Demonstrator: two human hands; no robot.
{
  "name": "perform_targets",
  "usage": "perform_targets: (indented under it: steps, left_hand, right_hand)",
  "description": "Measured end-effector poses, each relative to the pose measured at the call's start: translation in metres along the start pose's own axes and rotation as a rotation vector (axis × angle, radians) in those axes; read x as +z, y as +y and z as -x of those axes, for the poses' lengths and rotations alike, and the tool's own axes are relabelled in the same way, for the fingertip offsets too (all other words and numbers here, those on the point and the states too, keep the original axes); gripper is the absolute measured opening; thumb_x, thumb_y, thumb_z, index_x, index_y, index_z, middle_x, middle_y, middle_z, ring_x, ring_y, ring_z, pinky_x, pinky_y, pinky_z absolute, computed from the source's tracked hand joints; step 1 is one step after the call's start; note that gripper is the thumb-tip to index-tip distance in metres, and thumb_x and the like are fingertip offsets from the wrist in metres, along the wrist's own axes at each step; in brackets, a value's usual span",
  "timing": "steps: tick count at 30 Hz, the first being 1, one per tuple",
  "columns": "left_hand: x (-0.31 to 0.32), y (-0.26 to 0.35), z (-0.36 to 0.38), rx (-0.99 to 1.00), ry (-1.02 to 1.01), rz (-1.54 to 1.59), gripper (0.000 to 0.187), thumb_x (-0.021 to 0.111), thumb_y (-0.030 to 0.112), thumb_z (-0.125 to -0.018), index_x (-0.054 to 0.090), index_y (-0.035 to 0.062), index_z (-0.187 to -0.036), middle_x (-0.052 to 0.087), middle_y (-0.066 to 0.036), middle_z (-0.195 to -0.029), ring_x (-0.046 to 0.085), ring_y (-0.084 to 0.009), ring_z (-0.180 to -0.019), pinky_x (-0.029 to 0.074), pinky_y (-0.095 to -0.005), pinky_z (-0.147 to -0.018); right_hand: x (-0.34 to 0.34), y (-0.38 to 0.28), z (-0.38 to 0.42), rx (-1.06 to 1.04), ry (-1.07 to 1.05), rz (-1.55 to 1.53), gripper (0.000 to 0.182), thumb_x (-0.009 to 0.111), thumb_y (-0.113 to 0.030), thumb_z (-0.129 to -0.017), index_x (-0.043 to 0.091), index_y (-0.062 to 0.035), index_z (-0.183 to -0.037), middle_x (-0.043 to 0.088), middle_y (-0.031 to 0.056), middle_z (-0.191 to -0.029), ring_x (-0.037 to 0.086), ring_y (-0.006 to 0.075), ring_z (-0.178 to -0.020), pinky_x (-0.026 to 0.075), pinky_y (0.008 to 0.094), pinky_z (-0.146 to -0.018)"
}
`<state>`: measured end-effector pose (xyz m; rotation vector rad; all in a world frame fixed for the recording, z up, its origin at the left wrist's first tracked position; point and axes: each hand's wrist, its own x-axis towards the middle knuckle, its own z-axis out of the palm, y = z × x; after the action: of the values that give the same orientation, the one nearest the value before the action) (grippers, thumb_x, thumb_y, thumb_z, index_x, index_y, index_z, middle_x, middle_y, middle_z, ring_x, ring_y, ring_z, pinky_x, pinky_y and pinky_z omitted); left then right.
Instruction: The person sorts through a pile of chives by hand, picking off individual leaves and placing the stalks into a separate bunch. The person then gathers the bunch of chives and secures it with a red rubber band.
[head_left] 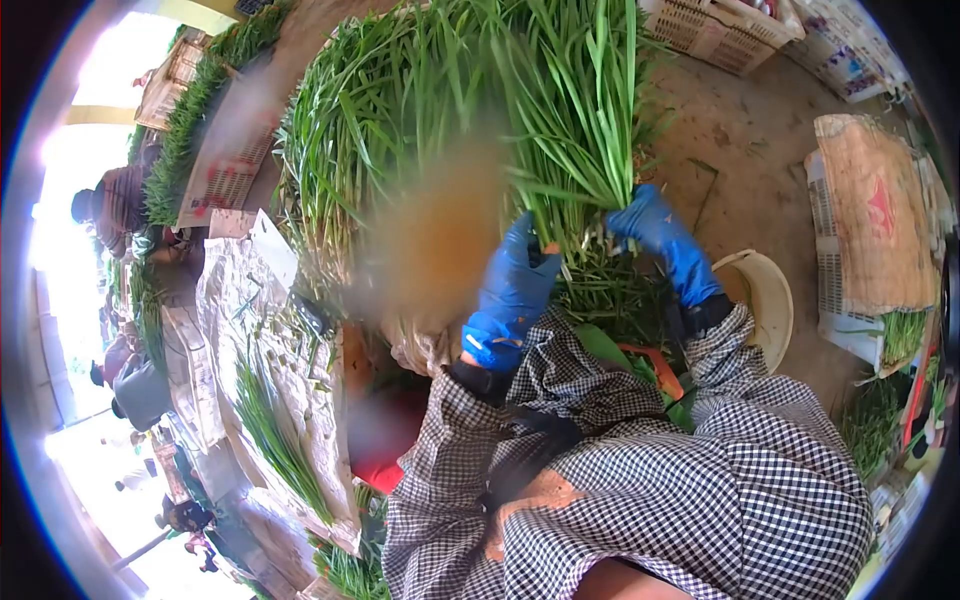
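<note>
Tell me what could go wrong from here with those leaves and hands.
Snagging: the long green leaves lie densely overlapped beyond the left hand and right hand, so lifting some might drag out neighbours.
Knocking: the cream bucket appears close beside the right sleeve, so a swing of that arm could bump it.
Slipping: the loose bunch reaches near the white sheet's edge and might slide off if tugged.
</note>
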<state>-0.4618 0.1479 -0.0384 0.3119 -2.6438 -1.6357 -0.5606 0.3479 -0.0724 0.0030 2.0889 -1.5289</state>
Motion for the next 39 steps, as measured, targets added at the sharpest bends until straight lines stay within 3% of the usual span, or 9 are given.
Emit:
perform_targets:
  steps: [6, 11, 13, 16, 18, 20, 24, 32, 39]
  left_hand:
    - [-0.031, 0.064, 0.009, 0.562, 0.244, -0.691, 0.042, 0.066, 0.006, -0.079, 0.052, 0.0013, -0.118, 0.057, -0.012, -0.087, 0.059, -0.0205, -0.071, 0.049, -0.03, -0.061]
    - [0.049, 0.038, 0.016, 0.642, 0.078, -0.086, 0.05, 0.067, 0.003, -0.077, 0.048, 0.0005, -0.124, 0.054, -0.013, -0.096, 0.057, -0.0211, -0.076, 0.047, -0.0324, -0.062]
    - [0.081, 0.015, 0.026, 0.275, -0.017, 0.01, 0.055, 0.067, 0.004, -0.078, 0.044, -0.0001, -0.128, 0.056, -0.013, -0.097, 0.058, -0.0217, -0.078, 0.048, -0.0313, -0.065]
    - [0.084, 0.006, 0.022, 0.5, 0.144, -0.077, 0.064, 0.068, 0.006, -0.078, 0.038, 0.001, -0.134, 0.057, -0.014, -0.095, 0.058, -0.0213, -0.076, 0.048, -0.0303, -0.067]
    - [0.076, 0.008, 0.031, 0.458, 0.144, -0.132, 0.07, 0.069, 0.007, -0.078, 0.032, 0.0018, -0.138, 0.057, -0.015, -0.095, 0.058, -0.0208, -0.072, 0.049, -0.0306, -0.067]
    - [0.071, 0.009, 0.03, 0.163, -0.002, -0.078, 0.073, 0.069, 0.009, -0.078, 0.029, 0.0011, -0.139, 0.057, -0.016, -0.093, 0.058, -0.0196, -0.071, 0.049, -0.0297, -0.065]
    - [0.092, -0.003, 0.02, 0.178, 0.016, 0.059, 0.068, 0.066, 0.008, -0.081, 0.03, 0.0027, -0.139, 0.055, -0.006, -0.078, 0.05, -0.0123, -0.062, 0.045, -0.0256, -0.057]
    - [0.115, -0.015, 0.015, 0.194, -0.012, 0.009, 0.06, 0.06, 0.006, -0.085, 0.032, 0.002, -0.138, 0.055, -0.004, -0.088, 0.049, -0.009, -0.07, 0.043, -0.0218, -0.062]
    - [0.111, 0.002, 0.004, -0.34, -0.34, 0.899, 0.046, 0.048, 0.005, -0.088, 0.038, 0.0011, -0.133, 0.056, -0.01, -0.116, 0.06, -0.0191, -0.093, 0.05, -0.0315, -0.078]
  right_hand:
    - [-0.033, -0.013, 0.008, 0.08, -0.001, -0.018, 0.018, 0.067, -0.013, -0.071, 0.066, 0.0045, -0.075, 0.06, 0.0085, -0.057, 0.053, 0.0134, -0.043, 0.04, 0.0289, -0.04]
    - [-0.037, -0.022, 0.021, 0.058, 0.015, -0.124, 0.021, 0.068, -0.014, -0.071, 0.066, 0.0054, -0.077, 0.061, 0.0089, -0.058, 0.054, 0.0137, -0.045, 0.042, 0.0276, -0.041]
    - [-0.044, -0.024, 0.025, 0.051, 0.025, -0.005, 0.024, 0.069, -0.016, -0.07, 0.066, 0.0062, -0.079, 0.062, 0.01, -0.06, 0.056, 0.0137, -0.048, 0.044, 0.0275, -0.043]
    - [-0.05, -0.013, 0.022, 0.062, -0.011, 0.033, 0.025, 0.068, -0.017, -0.07, 0.066, 0.0054, -0.08, 0.063, 0.0101, -0.062, 0.057, 0.0137, -0.05, 0.044, 0.0282, -0.046]
    - [-0.05, -0.008, 0.019, 0.053, -0.024, 0.096, 0.025, 0.067, -0.017, -0.07, 0.066, 0.0052, -0.081, 0.064, 0.0098, -0.063, 0.057, 0.0137, -0.052, 0.044, 0.0286, -0.047]
    - [-0.049, 0.001, 0.012, 0.042, -0.027, 0.159, 0.024, 0.066, -0.017, -0.071, 0.066, 0.005, -0.081, 0.064, 0.0094, -0.064, 0.057, 0.0137, -0.053, 0.044, 0.0289, -0.049]
    - [-0.041, 0.015, 0.006, 0.018, -0.035, 0.162, 0.026, 0.065, -0.018, -0.072, 0.067, 0.0041, -0.085, 0.064, 0.0099, -0.064, 0.058, 0.0143, -0.056, 0.045, 0.0301, -0.054]
    - [-0.029, 0.022, 0.004, -0.121, 0.021, 0.2, 0.038, 0.074, -0.028, -0.073, 0.066, 0.0013, -0.096, 0.068, 0.0121, -0.08, 0.062, 0.0158, -0.071, 0.048, 0.0314, -0.065]
    - [-0.023, 0.037, 0.01, 0.082, 0.088, -0.1, 0.042, 0.078, -0.025, -0.069, 0.065, 0.0012, -0.1, 0.068, 0.0114, -0.085, 0.062, 0.0156, -0.076, 0.048, 0.0303, -0.07]
